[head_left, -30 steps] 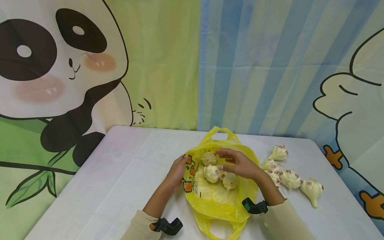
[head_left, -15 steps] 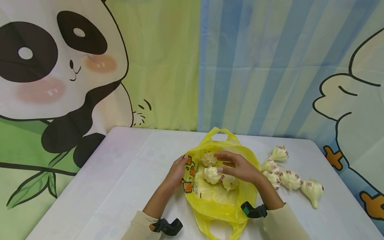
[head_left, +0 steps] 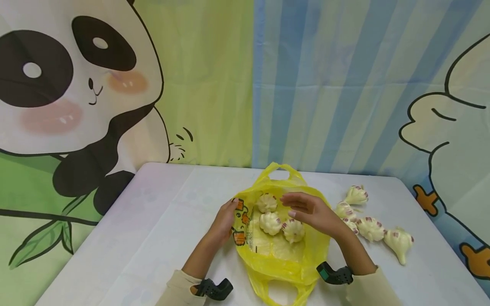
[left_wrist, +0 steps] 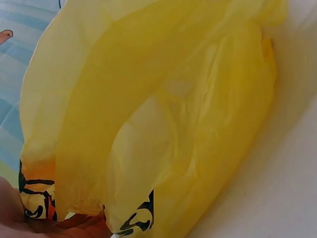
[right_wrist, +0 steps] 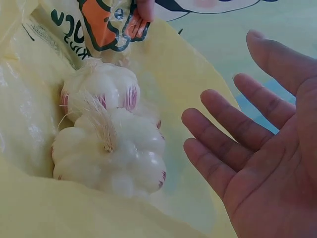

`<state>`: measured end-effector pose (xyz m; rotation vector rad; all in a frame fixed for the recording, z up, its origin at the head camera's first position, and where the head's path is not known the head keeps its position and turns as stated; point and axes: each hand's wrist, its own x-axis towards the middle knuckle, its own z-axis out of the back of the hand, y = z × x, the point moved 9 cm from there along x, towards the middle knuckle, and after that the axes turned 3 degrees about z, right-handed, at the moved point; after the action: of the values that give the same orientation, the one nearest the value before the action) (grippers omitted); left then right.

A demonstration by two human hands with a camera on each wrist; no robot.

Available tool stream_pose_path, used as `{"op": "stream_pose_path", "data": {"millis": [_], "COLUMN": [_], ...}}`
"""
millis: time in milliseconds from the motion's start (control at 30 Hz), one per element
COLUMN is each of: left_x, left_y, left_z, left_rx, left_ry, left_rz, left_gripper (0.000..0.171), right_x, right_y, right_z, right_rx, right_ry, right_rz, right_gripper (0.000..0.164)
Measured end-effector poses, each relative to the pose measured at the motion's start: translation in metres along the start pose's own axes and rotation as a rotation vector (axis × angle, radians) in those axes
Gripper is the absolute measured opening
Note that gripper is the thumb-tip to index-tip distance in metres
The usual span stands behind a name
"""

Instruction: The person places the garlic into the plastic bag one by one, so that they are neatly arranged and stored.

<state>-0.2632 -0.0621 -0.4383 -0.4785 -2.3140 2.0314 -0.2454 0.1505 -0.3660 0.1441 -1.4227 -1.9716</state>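
A yellow plastic bag (head_left: 281, 265) lies with its mouth spread wide, handles at the far and near ends. Inside it are three garlic bulbs (head_left: 269, 223), whitish with purple streaks. My left hand (head_left: 223, 221) pinches the bag's left rim beside the orange print, thumb over the edge; the left wrist view shows mostly yellow film, with fingers at the lower left. My right hand (head_left: 311, 212) hovers over the right part of the bag's mouth, holding nothing. In the right wrist view its fingers (right_wrist: 218, 124) are spread, apart from the garlic in the bag (right_wrist: 111, 148).
Right of the bag, several more garlic bulbs (head_left: 370, 229) lie on the white table (head_left: 160, 238), some partly behind my right forearm. A curtain (head_left: 214, 85) with a panda print hangs behind the table's far edge. Each wrist wears a black camera band (head_left: 334, 274).
My right hand has drawn back a little to the right, away from the bulbs, showing more of them. The left hand stays at the bag's rim.
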Motion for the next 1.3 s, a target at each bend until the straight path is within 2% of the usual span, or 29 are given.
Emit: {"op": "stream_pose_path", "data": {"millis": [133, 367, 533, 700, 900, 1100, 1300], "left_x": [0.000, 0.002, 0.002, 0.001, 0.000, 0.000, -0.002], "left_y": [0.001, 0.001, 0.000, 0.000, 0.000, -0.001, 0.000], "left_z": [-0.001, -0.002, -0.003, -0.004, -0.004, -0.002, -0.001], "left_rx": [-0.002, 0.009, 0.008, 0.005, -0.008, 0.006, -0.006], "left_ry": [0.012, 0.010, 0.003, -0.003, 0.000, -0.002, 0.003], "left_rz": [0.001, 0.000, -0.001, -0.001, -0.004, -0.012, -0.004], "left_gripper": [0.050, 0.050, 0.050, 0.050, 0.049, 0.049, 0.050], "right_x": [-0.007, -0.020, -0.030, -0.044, -0.067, -0.094, -0.118], "right_y": [0.005, 0.012, 0.021, 0.026, 0.026, 0.019, 0.007], "right_z": [0.003, 0.012, 0.022, 0.034, 0.049, 0.058, 0.069], "right_rx": [-0.012, -0.058, -0.124, -0.134, -0.166, -0.150, -0.218], "right_ry": [0.006, 0.023, 0.010, -0.025, -0.089, -0.113, -0.184], "right_rz": [0.005, -0.034, 0.014, 0.026, -0.006, -0.028, -0.137], "right_gripper": [0.041, 0.040, 0.039, 0.038, 0.037, 0.036, 0.032]}}
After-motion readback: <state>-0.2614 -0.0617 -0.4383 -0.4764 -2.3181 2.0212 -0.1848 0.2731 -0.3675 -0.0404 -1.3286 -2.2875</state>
